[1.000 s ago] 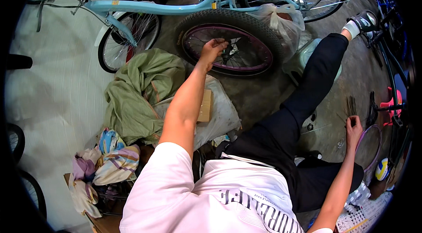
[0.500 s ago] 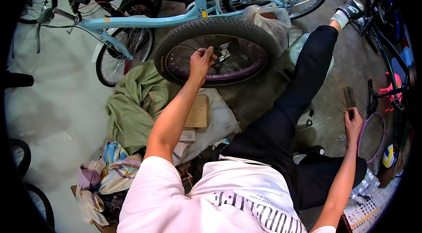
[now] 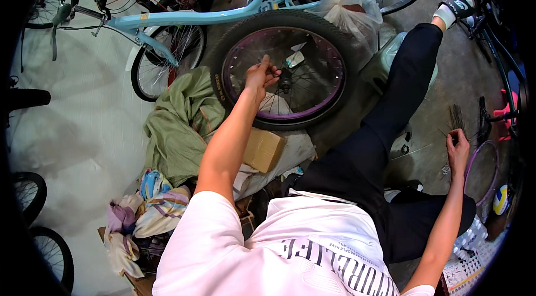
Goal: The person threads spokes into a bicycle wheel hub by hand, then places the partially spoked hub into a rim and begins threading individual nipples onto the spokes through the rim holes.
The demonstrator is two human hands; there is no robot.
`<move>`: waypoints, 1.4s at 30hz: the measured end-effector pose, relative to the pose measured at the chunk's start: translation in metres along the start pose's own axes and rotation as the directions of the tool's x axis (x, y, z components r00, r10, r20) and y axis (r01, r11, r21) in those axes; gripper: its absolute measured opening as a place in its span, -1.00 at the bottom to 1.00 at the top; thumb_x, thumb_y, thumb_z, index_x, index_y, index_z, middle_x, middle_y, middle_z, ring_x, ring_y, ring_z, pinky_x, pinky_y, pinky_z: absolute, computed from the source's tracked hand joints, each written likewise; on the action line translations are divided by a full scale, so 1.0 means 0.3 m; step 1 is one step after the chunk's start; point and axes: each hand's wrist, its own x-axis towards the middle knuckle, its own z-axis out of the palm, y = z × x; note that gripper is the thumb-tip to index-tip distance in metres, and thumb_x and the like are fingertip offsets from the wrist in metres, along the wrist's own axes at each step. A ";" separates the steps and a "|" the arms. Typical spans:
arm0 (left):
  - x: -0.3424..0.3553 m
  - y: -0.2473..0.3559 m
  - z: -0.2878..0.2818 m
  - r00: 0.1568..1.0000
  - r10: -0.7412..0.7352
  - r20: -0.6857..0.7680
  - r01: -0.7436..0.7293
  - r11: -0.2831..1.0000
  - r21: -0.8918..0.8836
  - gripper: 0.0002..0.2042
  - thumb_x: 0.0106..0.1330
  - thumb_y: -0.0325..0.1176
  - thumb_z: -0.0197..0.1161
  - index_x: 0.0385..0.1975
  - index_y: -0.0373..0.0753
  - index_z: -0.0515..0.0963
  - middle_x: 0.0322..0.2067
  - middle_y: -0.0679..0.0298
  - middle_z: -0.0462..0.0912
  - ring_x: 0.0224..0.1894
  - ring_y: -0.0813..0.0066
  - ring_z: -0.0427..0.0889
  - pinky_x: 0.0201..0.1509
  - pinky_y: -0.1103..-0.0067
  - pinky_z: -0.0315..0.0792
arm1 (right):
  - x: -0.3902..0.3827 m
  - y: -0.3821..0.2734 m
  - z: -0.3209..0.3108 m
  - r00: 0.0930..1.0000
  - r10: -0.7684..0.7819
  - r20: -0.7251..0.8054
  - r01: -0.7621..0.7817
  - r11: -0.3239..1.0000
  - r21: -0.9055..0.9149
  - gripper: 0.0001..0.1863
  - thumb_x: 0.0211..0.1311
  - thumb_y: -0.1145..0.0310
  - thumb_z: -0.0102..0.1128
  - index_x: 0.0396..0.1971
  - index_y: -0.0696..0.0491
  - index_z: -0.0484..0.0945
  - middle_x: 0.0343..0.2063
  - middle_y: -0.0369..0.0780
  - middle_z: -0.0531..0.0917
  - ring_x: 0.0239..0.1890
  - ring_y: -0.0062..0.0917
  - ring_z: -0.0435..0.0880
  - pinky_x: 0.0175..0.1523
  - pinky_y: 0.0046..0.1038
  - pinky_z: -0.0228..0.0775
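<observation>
A bicycle wheel [image 3: 223,53] with a thick black tyre and a purple rim [image 3: 333,78] leans in front of me. Its dark hub [image 3: 285,79] has thin spokes running from it, sparser on the left side. My left hand [image 3: 260,77] reaches over the rim beside the hub, thumb and fingers pinched together; whatever they hold is too fine to make out. Off to the right, my right hand [image 3: 458,148] grips a bundle of thin dark spokes [image 3: 456,116], which fan out upward past the fingers.
A light blue bicycle [image 3: 190,18] stands behind the wheel. Green cloth [image 3: 178,123] and a cardboard box [image 3: 263,149] lie to the left and near side. A clear plastic bag [image 3: 357,25] and a pale green jug [image 3: 388,64] sit to the right. A purple ring [image 3: 468,176] lies beside my right hand.
The wheel has tipped, so its face shows rounder and more openly. My left hand stays near the hub, now left of it. My right hand keeps the bundle. The whole view has shifted slightly.
</observation>
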 end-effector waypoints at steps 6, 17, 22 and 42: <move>0.104 -0.101 0.029 0.994 -0.103 0.025 0.099 0.986 0.135 -0.61 0.39 0.03 0.35 -0.26 -0.24 0.54 -0.36 0.22 0.71 -0.31 0.36 0.80 -0.34 0.52 0.73 | -0.006 -0.003 0.007 0.999 0.034 0.032 -0.033 0.998 -0.048 -0.85 0.32 0.41 0.25 -0.26 0.17 0.52 -0.43 -0.11 0.67 -0.44 -0.41 0.61 -0.25 -0.39 0.46; 0.162 -0.141 0.079 0.962 -0.247 0.113 0.223 0.956 0.190 -0.71 0.59 -0.21 0.08 -0.03 -0.32 0.57 -0.05 0.16 0.72 0.02 0.31 0.72 0.05 0.36 0.70 | -0.018 0.022 0.023 0.997 0.047 0.055 -0.045 0.998 -0.033 -0.87 0.32 0.43 0.24 -0.27 0.16 0.52 -0.44 -0.13 0.67 -0.45 -0.43 0.61 -0.26 -0.40 0.45; 0.086 -0.136 0.099 0.952 -0.208 0.223 0.151 0.958 0.245 -0.65 0.57 -0.36 0.04 0.28 -0.26 0.37 0.17 0.23 0.61 0.20 0.32 0.58 0.21 0.32 0.54 | -0.019 -0.009 0.019 0.996 0.057 0.074 -0.053 0.997 -0.055 -0.85 0.32 0.42 0.23 -0.26 0.17 0.50 -0.44 -0.13 0.65 -0.44 -0.43 0.59 -0.24 -0.40 0.44; 0.066 -0.240 0.147 0.974 -0.115 0.197 0.026 0.914 0.405 -0.64 0.57 -0.44 0.00 0.31 -0.22 0.43 0.12 0.34 0.65 -0.31 0.58 0.65 -0.28 0.61 0.50 | -0.018 -0.012 0.028 0.994 0.047 0.094 -0.043 0.998 -0.049 -0.86 0.33 0.40 0.24 -0.26 0.16 0.52 -0.44 -0.16 0.67 -0.47 -0.52 0.59 -0.28 -0.43 0.44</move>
